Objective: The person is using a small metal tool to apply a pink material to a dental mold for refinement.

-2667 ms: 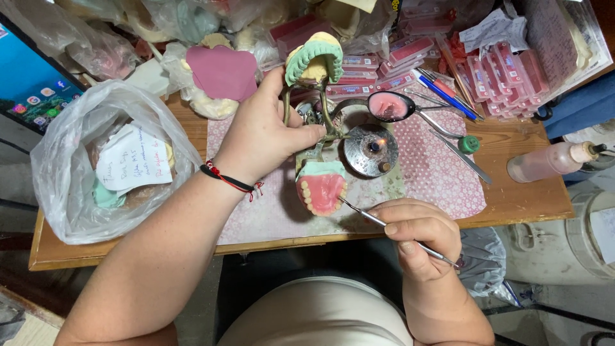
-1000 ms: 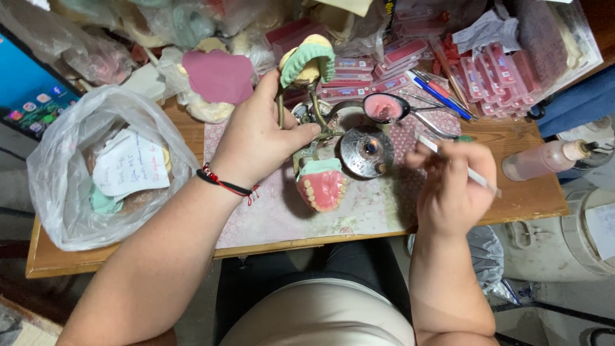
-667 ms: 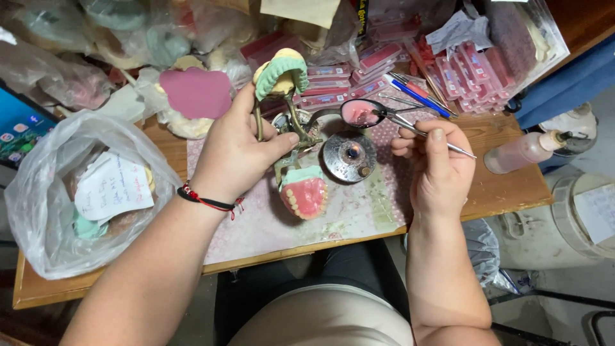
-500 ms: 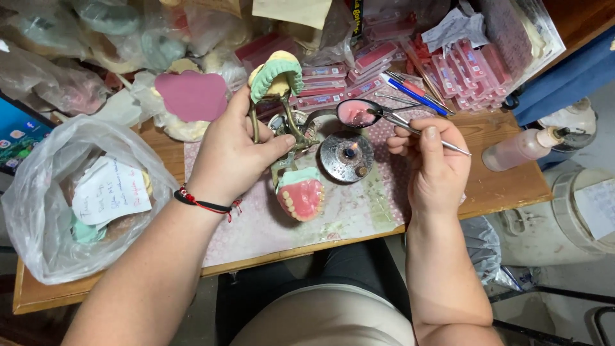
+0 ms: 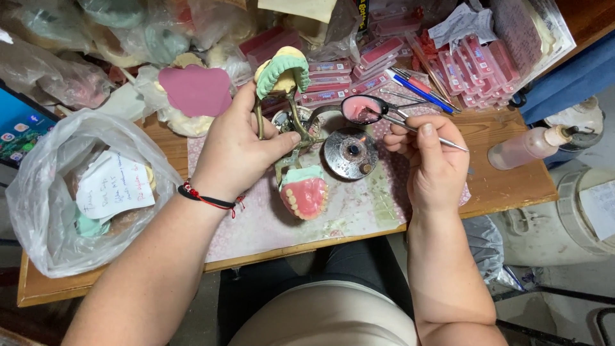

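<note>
Pink wax denture teeth [image 5: 305, 197] sit on the lower arm of the metal articulator [image 5: 289, 138], which my left hand [image 5: 236, 150] grips at the frame, standing on the patterned mat [image 5: 359, 205]. My right hand [image 5: 428, 160] pinches a thin metal instrument [image 5: 419, 131], its tip at the ladle of pink wax [image 5: 362, 108] above the round burner [image 5: 350, 152].

My left hand [image 5: 237, 150] reaches forward from a bare forearm that runs up from the lower left, fingers curled closed with the thumb pressed across toward the right, and a thin red and black band sits on the wrist. My right hand [image 5: 430, 163] comes straight up from below on a bare forearm, back of the hand facing me, fingers pinched together near the top.
</note>
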